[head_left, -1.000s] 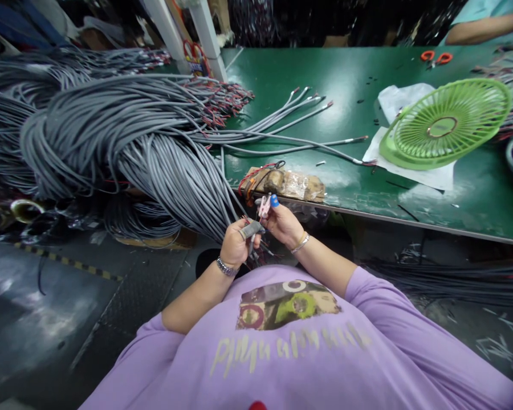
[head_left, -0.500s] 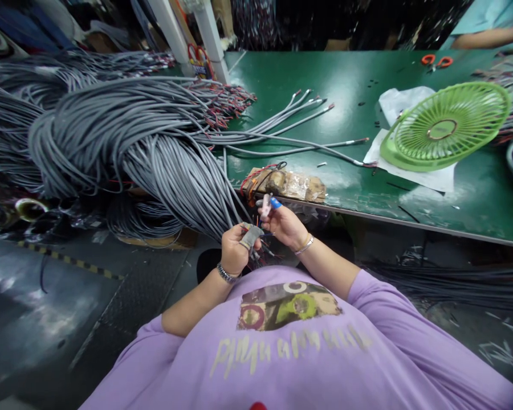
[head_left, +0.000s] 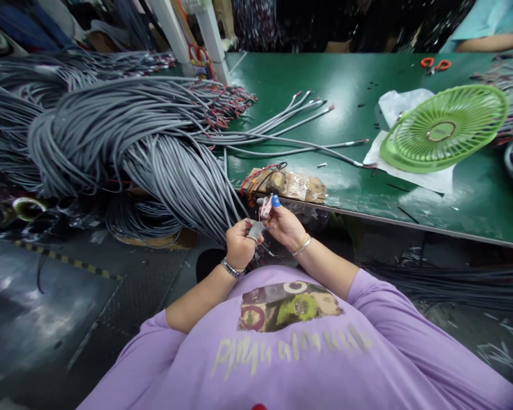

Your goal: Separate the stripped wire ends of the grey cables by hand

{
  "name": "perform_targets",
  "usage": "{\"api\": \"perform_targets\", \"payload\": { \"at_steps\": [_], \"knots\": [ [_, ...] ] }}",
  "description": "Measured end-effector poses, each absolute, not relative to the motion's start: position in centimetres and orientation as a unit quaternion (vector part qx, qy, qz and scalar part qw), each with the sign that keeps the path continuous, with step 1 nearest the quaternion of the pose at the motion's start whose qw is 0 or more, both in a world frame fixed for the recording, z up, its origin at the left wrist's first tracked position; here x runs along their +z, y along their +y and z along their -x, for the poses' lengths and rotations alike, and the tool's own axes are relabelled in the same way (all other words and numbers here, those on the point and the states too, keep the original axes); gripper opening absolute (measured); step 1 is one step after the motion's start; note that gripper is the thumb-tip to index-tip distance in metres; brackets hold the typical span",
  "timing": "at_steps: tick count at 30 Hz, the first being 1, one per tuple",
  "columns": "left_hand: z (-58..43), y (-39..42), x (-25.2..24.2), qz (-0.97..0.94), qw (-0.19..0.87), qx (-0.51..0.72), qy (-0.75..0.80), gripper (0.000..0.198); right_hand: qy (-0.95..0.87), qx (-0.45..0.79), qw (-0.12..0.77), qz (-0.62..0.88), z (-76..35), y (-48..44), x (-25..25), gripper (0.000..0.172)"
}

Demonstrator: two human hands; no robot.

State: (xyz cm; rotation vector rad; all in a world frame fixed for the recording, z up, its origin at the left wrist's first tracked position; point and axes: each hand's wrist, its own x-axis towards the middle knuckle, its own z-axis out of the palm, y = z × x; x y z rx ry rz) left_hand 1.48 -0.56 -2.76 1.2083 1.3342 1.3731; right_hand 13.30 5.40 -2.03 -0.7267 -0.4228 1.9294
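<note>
My left hand [head_left: 239, 245] is closed on the end of a grey cable in front of my body, with a grey wrap on its thumb. Thin coloured wires [head_left: 259, 216] stick out of that end towards my other hand. Fingertips of my right hand [head_left: 289, 229] are pinched together beside the wires; one wears a blue finger cover [head_left: 276, 201] and another a pale wrap. What lies between those fingertips is too small to make out. A thick bundle of grey cables [head_left: 179, 176] hangs over the bench edge just left of my hands.
On the green bench [head_left: 299, 74] lie several loose cables, a taped brown block [head_left: 297, 185] near the front edge and orange-handled snips [head_left: 435, 65]. A green fan [head_left: 448, 128] stands on white paper at right. Another person's arm [head_left: 493, 42] shows at the far right.
My left hand has shifted slightly right and turned, bringing the cable end closer to my right hand. The right fingertips have drawn in towards the wires.
</note>
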Motion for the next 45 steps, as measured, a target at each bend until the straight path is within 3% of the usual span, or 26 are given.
{"api": "perform_targets", "payload": {
  "at_steps": [6,12,16,20,23,26,36,45],
  "knots": [
    [-1.5,-0.4,-2.9,-0.497,0.417,0.537,0.539,0.017,-0.164,0.799,0.498,0.293,-13.2,5.3,-2.5,0.039],
    [-0.7,-1.4,-2.5,-0.517,0.387,0.557,0.523,0.017,-0.164,0.840,0.434,0.282,-14.0,5.0,-2.0,0.051],
    [0.5,-1.4,-1.9,-0.570,0.268,0.544,0.554,0.012,-0.189,0.847,0.408,0.282,-14.3,5.2,-1.6,0.047],
    [1.1,-0.3,-1.5,-0.640,0.103,0.524,0.553,0.014,-0.240,0.807,0.443,0.309,-14.4,5.2,-1.8,0.036],
    [0.9,0.5,-1.4,-0.705,-0.042,0.497,0.505,0.016,-0.265,0.782,0.466,0.317,-14.3,5.1,-2.1,0.037],
    [0.5,0.8,-1.3,-0.734,-0.110,0.467,0.481,0.016,-0.250,0.781,0.476,0.318,-14.3,5.2,-2.2,0.041],
    [0.3,0.6,-1.1,-0.748,-0.115,0.438,0.485,0.019,-0.200,0.789,0.483,0.322,-13.9,5.5,-2.0,0.034],
    [0.2,0.3,-0.7,-0.730,-0.009,0.448,0.515,0.028,-0.220,0.786,0.490,0.307,-14.0,5.6,-2.3,0.035]
  ]
}}
